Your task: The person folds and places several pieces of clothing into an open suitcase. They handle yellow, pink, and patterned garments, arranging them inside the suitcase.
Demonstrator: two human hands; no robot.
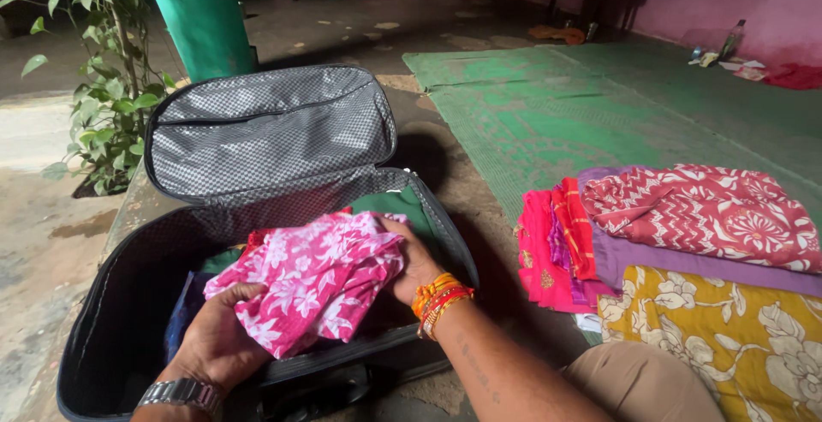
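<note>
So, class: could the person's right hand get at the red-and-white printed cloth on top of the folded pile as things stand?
Probably yes: the red-and-white cloth lies uncovered atop the pile with nothing between, but the right hand is holding the pink floral garment and would need freeing first.

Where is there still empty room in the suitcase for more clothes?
The suitcase is bare along its left side, between its dark wall and the pink floral garment. The middle is crowded: left hand and right hand hold that garment over other folded clothes.

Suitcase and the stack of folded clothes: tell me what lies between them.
In the head view, only bare dirt ground separates the suitcase from the stack of folded clothes; the right hand's forearm crosses above it.
</note>
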